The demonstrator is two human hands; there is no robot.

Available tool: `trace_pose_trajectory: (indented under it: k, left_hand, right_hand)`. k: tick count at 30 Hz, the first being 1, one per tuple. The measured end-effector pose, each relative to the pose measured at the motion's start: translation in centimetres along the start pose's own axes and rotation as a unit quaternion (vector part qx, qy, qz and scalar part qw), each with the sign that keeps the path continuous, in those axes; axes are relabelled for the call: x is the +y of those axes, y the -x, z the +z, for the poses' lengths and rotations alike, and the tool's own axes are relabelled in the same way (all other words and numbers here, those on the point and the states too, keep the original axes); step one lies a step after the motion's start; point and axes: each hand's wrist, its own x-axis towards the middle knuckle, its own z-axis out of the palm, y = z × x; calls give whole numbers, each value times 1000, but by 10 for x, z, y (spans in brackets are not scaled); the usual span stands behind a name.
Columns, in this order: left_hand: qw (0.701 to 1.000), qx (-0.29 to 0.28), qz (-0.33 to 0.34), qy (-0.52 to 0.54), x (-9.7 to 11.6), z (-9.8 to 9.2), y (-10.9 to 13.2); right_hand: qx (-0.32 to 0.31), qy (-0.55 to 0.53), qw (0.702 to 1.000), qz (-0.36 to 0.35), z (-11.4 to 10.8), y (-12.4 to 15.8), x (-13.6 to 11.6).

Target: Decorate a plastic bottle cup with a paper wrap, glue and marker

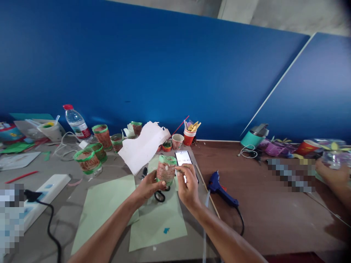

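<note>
My left hand [149,188] is wrapped around a small cup [165,173] with a green rim and a reddish-brown band, holding it upright above the pale green paper [160,228]. A small pale spot shows on the cup's front. At the cup's right side my right hand [188,182] has its thumb and fingers pinched together; whatever may be between them is too small to make out. Black scissor handles [159,196] show just below the cup. Behind my right hand lies a phone [183,156] with a running time on its screen.
Similar decorated cups [87,160] stand at left, near a water bottle [76,122] and a power strip [46,193]. A torn white sheet [145,146] stands behind the cup. A blue glue gun [222,190] and a wooden stick [208,191] lie right. Another person's hand [333,175] is far right.
</note>
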Motion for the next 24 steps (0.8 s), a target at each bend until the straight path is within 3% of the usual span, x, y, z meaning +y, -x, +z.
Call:
trace_pose_trajectory:
  k: [24]
  left_hand:
    - [1000, 3, -5, 11, -1, -1, -1]
  right_hand:
    - [-34, 55, 996, -67, -1, 3, 4]
